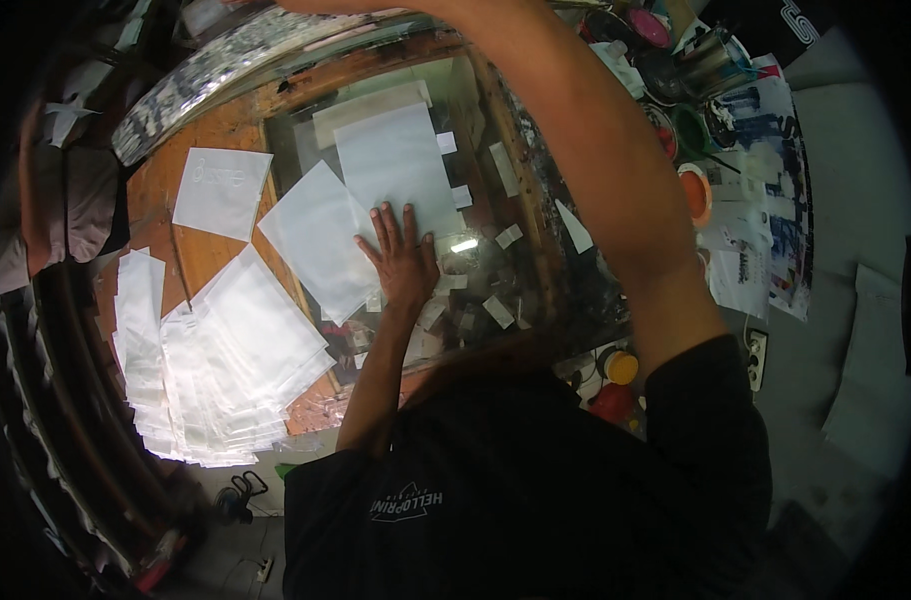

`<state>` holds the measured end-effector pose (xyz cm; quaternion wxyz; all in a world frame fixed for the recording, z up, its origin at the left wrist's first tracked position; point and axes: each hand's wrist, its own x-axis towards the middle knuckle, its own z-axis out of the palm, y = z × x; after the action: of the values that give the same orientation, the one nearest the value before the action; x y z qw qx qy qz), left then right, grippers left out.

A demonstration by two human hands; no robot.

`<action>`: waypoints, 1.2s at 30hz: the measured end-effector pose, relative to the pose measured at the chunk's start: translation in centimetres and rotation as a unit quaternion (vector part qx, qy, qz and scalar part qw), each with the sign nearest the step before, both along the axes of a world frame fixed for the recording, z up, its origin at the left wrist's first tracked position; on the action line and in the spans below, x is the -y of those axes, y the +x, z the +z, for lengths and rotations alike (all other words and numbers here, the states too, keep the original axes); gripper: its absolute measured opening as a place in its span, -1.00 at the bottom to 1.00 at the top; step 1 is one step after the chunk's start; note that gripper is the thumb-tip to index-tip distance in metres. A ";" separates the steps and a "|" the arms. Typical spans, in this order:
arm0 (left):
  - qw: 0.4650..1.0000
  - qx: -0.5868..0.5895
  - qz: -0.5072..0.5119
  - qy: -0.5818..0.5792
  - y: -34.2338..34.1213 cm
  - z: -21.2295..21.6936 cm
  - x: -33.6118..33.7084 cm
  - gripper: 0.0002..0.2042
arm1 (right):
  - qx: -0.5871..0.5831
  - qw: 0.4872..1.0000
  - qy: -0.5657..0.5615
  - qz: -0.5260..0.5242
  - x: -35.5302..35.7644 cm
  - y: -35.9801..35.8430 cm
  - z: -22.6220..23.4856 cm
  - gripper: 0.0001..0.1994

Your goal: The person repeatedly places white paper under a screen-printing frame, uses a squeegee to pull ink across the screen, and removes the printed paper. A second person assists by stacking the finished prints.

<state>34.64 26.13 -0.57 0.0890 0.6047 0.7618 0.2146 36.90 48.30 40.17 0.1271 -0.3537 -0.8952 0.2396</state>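
Observation:
My left hand [405, 260] lies flat with its fingers spread, over the lower edge of a white sheet [390, 150] on a glass tabletop [475, 215]. Beside it, a second white sheet [315, 235] lies tilted, its right edge close to my fingers. My right arm [595, 130] arches up and across to the far edge of the view. There my right hand [315, 4] is mostly cut off, near a long frame with a mottled silver edge [205, 80]; its fingers cannot be made out.
A fanned pile of white sheets [240, 340] covers the near left of the wooden table. One faintly marked white square [222, 192] lies behind it. Small tape pieces [497, 311] dot the glass. Paint pots [693, 190] and a metal can [713, 65] crowd the right. A person in grey [87, 205] is at left.

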 end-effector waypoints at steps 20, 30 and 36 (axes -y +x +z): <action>0.714 0.658 0.170 0.169 -1.9 13.0 9.1 -0.34 | -0.113 0.964 0.241 0.008 12.8 6.4 -21.2 -0.50; 0.399 0.828 0.392 0.008 -2.4 7.4 7.4 -0.60 | -0.076 0.993 0.090 0.033 -5.6 3.5 -33.6 -0.69; 0.401 0.813 0.422 0.014 -2.2 7.5 7.3 -0.54 | -0.019 0.989 0.149 -0.009 -11.1 -2.6 -36.8 -0.62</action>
<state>32.43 18.86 6.91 0.5562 -0.2522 0.4852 0.6258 34.28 59.44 3.36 0.1972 -0.3345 -0.9151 0.1087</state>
